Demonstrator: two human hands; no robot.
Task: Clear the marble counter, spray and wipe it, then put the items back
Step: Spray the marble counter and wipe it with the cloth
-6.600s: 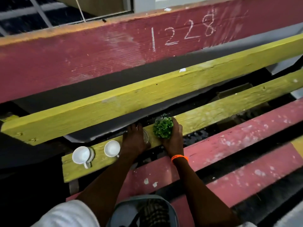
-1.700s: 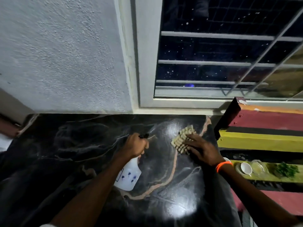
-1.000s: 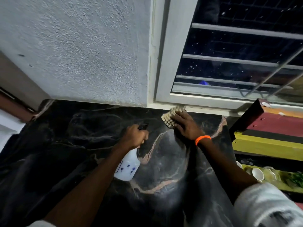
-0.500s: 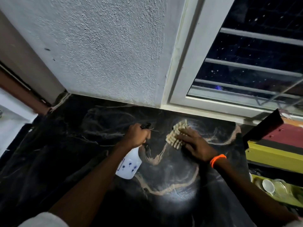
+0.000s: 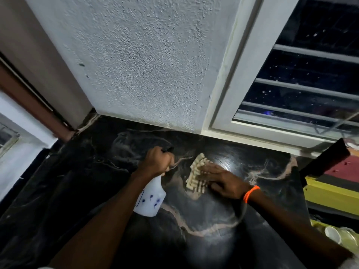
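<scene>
The black marble counter (image 5: 204, 239) with pale pink veins fills the lower view. My left hand (image 5: 158, 162) grips the neck of a white spray bottle (image 5: 150, 199) with blue marks, its black nozzle pointing toward the wall. To its right, my right hand (image 5: 223, 180), with an orange wristband, presses flat on a beige checked cloth (image 5: 196, 176) lying on the marble. A bright glare spot sits just beyond that hand.
A textured white wall (image 5: 145, 65) and a barred window (image 5: 310, 84) stand behind the counter. At the right edge are red and yellow wooden planks (image 5: 330, 195), with a white cup (image 5: 333, 234) on a lower plank. A brown frame (image 5: 29, 101) runs at left.
My right hand has slid the cloth toward me and slightly left across the marble. The view has turned leftward. My left hand keeps hold of the bottle in much the same place.
</scene>
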